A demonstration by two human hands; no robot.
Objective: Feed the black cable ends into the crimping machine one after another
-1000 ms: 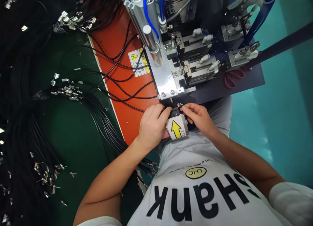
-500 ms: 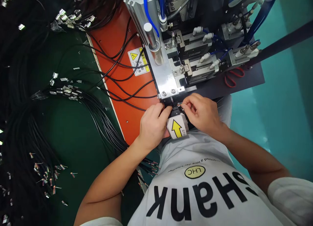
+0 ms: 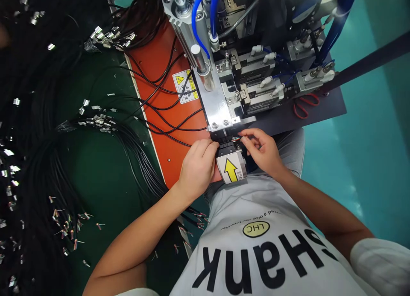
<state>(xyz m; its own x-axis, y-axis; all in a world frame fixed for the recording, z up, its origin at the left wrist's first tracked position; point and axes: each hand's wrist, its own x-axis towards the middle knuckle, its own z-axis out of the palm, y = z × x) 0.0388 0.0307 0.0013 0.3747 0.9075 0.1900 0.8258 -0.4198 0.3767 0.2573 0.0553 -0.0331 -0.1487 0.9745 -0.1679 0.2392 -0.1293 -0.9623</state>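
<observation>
My left hand [image 3: 199, 167] is closed on a black cable [image 3: 181, 141], at the left side of a small black fixture [image 3: 227, 147] at the machine's front. Thin coloured wires [image 3: 236, 139] at the cable's end lie across the fixture's top. My right hand [image 3: 264, 153] pinches the tips of these wires between thumb and forefinger, just right of the fixture. Its other fingers are curled. Below the fixture sits a rounded white cover [image 3: 231, 168] with a yellow arrow. My fingers partly hide the cable and wires.
Above my hands stands the machine's metal plate [image 3: 218, 110], with a pneumatic cylinder and blue hoses. Red-handled scissors [image 3: 306, 106] lie on the dark base at right. Bundles of black cables [image 3: 134, 159] with metal connectors cover the green table at left, beside the orange machine base [image 3: 169, 159].
The view has shifted slightly. My left hand has slid a little left off the fixture's top, and my right fingers have loosened slightly, so more of the coloured wires shows between the hands.
</observation>
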